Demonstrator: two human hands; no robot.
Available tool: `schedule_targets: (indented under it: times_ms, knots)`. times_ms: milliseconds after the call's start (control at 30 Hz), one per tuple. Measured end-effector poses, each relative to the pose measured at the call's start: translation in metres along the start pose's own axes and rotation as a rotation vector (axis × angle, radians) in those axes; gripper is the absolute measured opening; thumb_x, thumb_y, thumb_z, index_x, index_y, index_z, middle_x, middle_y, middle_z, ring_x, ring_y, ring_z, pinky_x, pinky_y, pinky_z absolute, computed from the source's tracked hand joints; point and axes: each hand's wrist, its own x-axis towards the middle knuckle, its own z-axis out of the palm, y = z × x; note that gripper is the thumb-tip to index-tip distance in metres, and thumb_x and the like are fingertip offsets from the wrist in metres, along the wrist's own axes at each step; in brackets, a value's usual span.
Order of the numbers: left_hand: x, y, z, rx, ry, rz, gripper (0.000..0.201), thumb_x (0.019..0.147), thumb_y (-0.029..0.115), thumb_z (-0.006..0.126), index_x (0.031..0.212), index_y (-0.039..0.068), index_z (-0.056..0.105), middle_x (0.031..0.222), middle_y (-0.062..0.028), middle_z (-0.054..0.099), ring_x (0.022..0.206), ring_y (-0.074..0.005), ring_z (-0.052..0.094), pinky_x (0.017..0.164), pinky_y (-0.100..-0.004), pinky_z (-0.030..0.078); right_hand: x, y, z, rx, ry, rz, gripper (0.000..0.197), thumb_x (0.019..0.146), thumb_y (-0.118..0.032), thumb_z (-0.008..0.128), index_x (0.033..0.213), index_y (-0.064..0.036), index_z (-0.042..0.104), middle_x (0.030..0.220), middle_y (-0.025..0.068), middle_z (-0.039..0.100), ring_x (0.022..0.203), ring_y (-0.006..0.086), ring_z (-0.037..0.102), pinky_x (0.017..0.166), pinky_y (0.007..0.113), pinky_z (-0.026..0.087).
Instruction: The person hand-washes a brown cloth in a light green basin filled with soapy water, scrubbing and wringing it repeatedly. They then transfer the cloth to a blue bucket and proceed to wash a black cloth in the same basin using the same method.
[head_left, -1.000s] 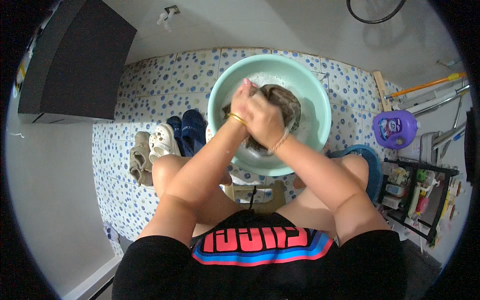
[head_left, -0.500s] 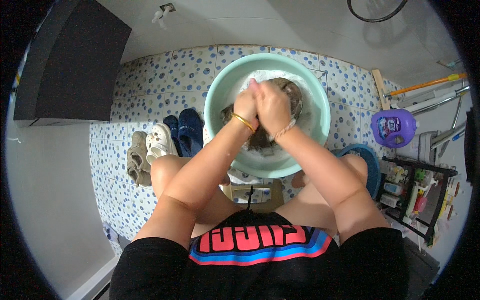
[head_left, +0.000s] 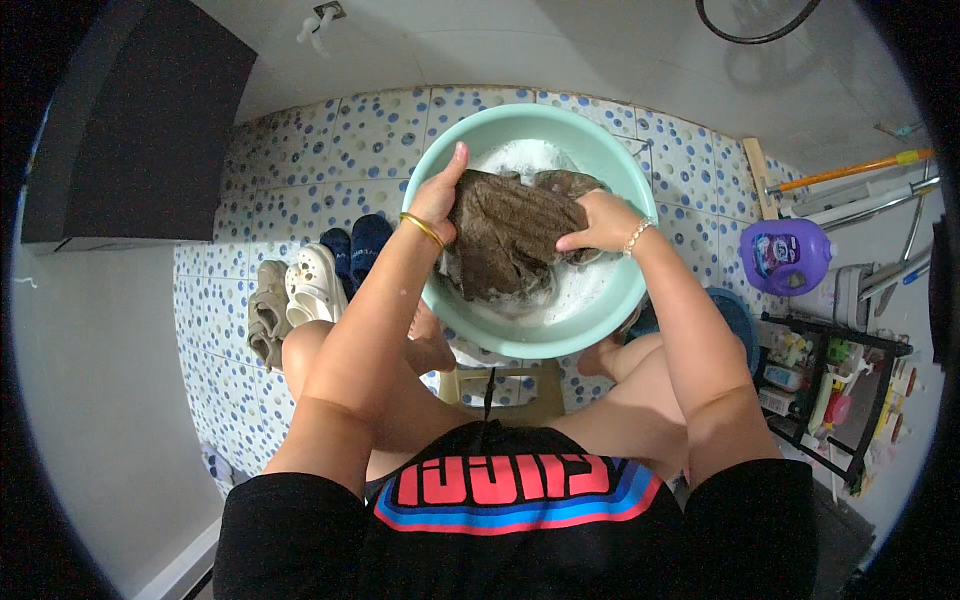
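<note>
A wet brown cloth [head_left: 505, 225], garment or towel I cannot tell, is spread between my hands over a round mint-green basin [head_left: 440, 140] of white suds [head_left: 530, 155]. My left hand [head_left: 437, 207] grips its left edge, thumb pointing up and fingers mostly hidden behind the fabric. At the right edge, my right hand [head_left: 605, 222] is closed on the cloth, its thumb stretched across the front. More bunched brown fabric [head_left: 570, 183] lies behind it at the back right of the basin. The cloth's lower part hangs down to the foam.
Beige shoes [head_left: 268, 315], white clogs [head_left: 318, 280] and navy slippers [head_left: 370, 250] line the floor on the left. On the right are a purple detergent bottle [head_left: 787, 257], a black rack [head_left: 840, 400] of small bottles and a blue basin [head_left: 733, 325]. A low stool [head_left: 540, 390] is beneath me.
My hands were pressed together over the bunched cloth in the basin. They have moved apart, left and right, and the brown cloth is now opened out between them.
</note>
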Motion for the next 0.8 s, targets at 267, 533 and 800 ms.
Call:
schedule_targets:
  times_ms: [267,533,800]
  knots:
    - [0.043,-0.026,-0.017,0.971,0.312,0.522,0.037,0.061,0.015,0.075,0.089,0.004,0.053,0.076,-0.0097,0.057,0.074,-0.0166,0.056,0.064,-0.0296,0.046,0.033,0.012,0.027,1.262,0.553,0.081,0.051,0.075,-0.040,0.060,0.103,0.0015,0.054,0.098,0.0107,0.057,0.091,0.0188,0.052,0.078,0.030,0.040]
    - [0.090,-0.061,-0.032,1.209,0.571,0.368,0.038,0.065,0.028,0.070,0.088,0.002,0.056,0.092,-0.0196,0.057,0.087,-0.0313,0.055,0.076,-0.0366,0.043,0.089,0.028,0.063,0.345,0.684,0.490,0.055,0.076,-0.049,0.051,0.080,0.0059,0.057,0.079,0.0236,0.057,0.077,0.0342,0.056,0.071,0.040,0.042]
    - [0.106,-0.070,-0.031,1.274,0.576,0.284,0.030,0.064,0.008,0.057,0.090,-0.005,0.054,0.093,-0.0256,0.055,0.090,-0.0361,0.053,0.081,-0.0383,0.041,0.096,0.029,0.065,0.173,0.457,0.574,0.031,0.076,-0.027,0.054,0.082,0.0019,0.060,0.083,0.0205,0.059,0.078,0.0341,0.058,0.072,0.038,0.047]
